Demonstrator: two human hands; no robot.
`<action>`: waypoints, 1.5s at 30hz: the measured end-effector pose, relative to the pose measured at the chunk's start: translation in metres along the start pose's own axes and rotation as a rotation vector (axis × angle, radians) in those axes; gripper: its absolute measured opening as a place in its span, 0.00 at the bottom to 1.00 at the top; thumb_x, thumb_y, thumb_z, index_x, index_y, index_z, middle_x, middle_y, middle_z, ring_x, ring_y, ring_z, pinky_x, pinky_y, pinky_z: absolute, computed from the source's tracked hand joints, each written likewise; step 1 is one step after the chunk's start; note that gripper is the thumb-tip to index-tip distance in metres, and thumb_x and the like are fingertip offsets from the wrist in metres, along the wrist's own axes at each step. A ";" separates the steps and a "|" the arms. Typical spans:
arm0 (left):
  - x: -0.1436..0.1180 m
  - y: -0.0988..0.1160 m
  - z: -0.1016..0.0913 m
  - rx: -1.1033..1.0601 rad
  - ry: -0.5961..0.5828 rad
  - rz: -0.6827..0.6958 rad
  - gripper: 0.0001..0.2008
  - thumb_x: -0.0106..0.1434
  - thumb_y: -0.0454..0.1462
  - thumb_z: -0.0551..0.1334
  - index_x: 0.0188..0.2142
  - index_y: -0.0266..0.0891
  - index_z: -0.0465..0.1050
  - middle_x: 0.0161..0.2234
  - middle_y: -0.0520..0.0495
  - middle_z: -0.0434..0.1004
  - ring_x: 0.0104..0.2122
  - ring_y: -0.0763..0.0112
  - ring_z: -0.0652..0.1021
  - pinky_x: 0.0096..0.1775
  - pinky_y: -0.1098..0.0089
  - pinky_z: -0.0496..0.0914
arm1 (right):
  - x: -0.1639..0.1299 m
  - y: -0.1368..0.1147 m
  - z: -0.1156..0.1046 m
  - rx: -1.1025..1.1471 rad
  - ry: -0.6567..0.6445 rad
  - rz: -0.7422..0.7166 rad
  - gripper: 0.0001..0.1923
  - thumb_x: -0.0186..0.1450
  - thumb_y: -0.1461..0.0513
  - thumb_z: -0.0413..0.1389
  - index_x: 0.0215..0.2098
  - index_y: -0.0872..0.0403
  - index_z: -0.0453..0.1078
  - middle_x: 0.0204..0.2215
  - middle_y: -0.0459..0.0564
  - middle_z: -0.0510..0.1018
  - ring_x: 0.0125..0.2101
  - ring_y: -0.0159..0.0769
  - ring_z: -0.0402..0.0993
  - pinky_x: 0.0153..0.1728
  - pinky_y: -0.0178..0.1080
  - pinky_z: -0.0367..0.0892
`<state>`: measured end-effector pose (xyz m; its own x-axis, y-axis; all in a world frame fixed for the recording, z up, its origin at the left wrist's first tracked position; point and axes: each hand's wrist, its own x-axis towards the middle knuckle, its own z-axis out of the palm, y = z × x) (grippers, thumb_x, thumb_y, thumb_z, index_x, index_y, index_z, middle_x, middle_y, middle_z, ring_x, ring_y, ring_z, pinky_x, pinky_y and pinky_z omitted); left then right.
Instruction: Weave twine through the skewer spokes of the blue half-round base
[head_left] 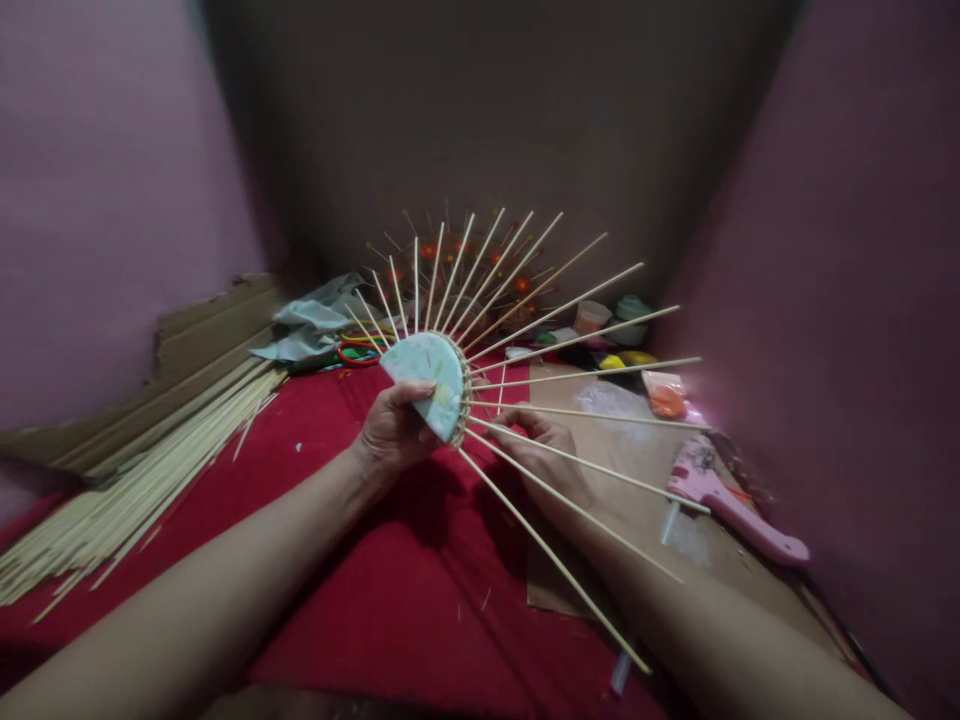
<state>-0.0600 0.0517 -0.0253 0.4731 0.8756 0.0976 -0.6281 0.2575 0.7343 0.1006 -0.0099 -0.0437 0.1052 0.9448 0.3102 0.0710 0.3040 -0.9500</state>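
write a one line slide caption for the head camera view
Left hand grips a pale blue disc with radiating bamboo skewers while the right hand fingers its spokes, above a red cloth.

One disc (426, 380) bristling with too many sticks to count, one pink glue gun (731, 505), one stick pile (142, 465), two hands.

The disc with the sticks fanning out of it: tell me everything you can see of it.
The disc is pale blue-green with faint yellow marks, seen tilted, its rim wrapped in woven tan strands. Thin bamboo-like sticks radiate from the rim. It is held above the red cloth: the left hand grips its lower edge, the right hand sits among the sticks.
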 end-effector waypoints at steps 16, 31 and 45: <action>-0.001 -0.001 0.004 -0.002 0.045 -0.025 0.13 0.46 0.31 0.58 0.33 0.30 0.72 0.22 0.45 0.75 0.17 0.73 0.73 0.17 0.77 0.68 | 0.004 -0.001 0.002 0.317 0.089 0.176 0.08 0.53 0.60 0.58 0.23 0.53 0.62 0.17 0.37 0.61 0.18 0.24 0.53 0.19 0.29 0.52; 0.001 0.007 0.004 0.051 0.044 0.033 0.03 0.49 0.30 0.59 0.27 0.33 0.69 0.19 0.51 0.71 0.10 0.84 0.60 0.15 0.79 0.62 | 0.011 -0.009 -0.013 0.239 -0.006 0.259 0.05 0.50 0.61 0.60 0.23 0.54 0.69 0.17 0.41 0.67 0.18 0.25 0.58 0.19 0.32 0.52; 0.010 0.031 -0.015 0.052 0.050 0.134 0.04 0.49 0.27 0.59 0.27 0.32 0.68 0.16 0.54 0.66 0.10 0.84 0.59 0.15 0.80 0.60 | 0.038 -0.017 -0.050 0.752 -0.039 0.282 0.09 0.45 0.69 0.56 0.16 0.53 0.61 0.14 0.38 0.57 0.17 0.26 0.53 0.23 0.35 0.57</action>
<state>-0.0837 0.0743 -0.0114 0.3552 0.9202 0.1647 -0.6500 0.1165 0.7509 0.1529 0.0142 -0.0137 -0.0159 0.9976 0.0671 -0.6415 0.0412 -0.7660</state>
